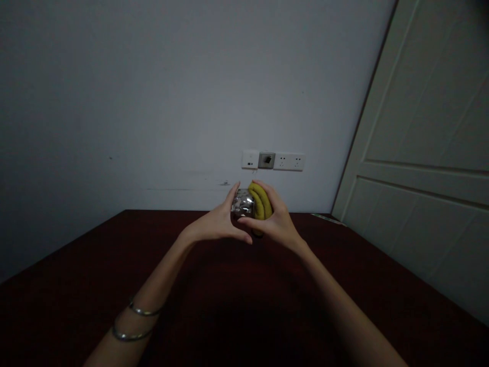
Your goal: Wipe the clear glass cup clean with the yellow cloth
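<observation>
Just above the far part of the table, both hands meet around a small, shiny silver cup-like thing (pixel 243 202) with bright reflections. My left hand (pixel 216 221) curves about its left side, index finger along the upper edge and thumb stretched out below it. The other left fingers are largely hidden behind. My right hand (pixel 280 224) is closed on a yellow folded cloth (pixel 260 201), which presses against the right side of the silver thing. The right thumb reaches left beneath the silver thing. Two metal bangles (pixel 133 336) circle my left forearm.
A dark red table (pixel 237 285) stretches out to a pale wall (pixel 171 102). Sockets and switches (pixel 289 161) sit on the wall behind the hands. On the right stands a light panelled door (pixel 428 153). A thin flat strip (pixel 327 219) lies at the table's far right edge.
</observation>
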`<state>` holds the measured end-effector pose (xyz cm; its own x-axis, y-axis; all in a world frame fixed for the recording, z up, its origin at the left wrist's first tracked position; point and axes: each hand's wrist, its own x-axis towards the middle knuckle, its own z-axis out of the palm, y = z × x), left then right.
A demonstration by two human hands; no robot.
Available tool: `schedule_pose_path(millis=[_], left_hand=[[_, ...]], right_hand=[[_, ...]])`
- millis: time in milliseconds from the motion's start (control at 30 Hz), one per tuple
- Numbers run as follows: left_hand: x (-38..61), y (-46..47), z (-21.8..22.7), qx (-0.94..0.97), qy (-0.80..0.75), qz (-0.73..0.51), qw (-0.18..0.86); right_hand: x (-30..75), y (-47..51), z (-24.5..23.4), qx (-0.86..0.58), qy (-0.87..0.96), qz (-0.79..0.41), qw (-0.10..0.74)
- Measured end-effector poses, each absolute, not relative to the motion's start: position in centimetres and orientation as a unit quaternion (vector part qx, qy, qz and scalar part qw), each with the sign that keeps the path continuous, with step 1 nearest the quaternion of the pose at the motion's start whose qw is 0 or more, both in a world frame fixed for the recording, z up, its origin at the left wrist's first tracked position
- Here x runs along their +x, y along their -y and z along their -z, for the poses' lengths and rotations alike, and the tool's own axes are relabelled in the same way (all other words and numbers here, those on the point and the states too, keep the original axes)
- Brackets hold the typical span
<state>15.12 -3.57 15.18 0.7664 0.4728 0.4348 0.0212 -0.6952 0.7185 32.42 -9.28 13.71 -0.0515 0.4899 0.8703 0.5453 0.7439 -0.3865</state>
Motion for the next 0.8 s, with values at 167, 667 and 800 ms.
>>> schedule_pose_path(millis=[167,667,800], left_hand=[[15.5,3.9,-15.2,0.876,-0.134,-0.359,0.293],[16.3,3.9,-14.6,0.841,-0.154,-0.424,0.298],[16.5,3.8,-14.5,0.839,-0.154,-0.433,0.293]], right_hand=[[31.6,9.5,-14.2,-0.359,0.657,-0.122,0.651],[31.5,9.1,-13.7,-0.399,0.668,-0.104,0.619],[31.0,9.1,-13.0,-0.372,0.673,-0.001,0.639]])
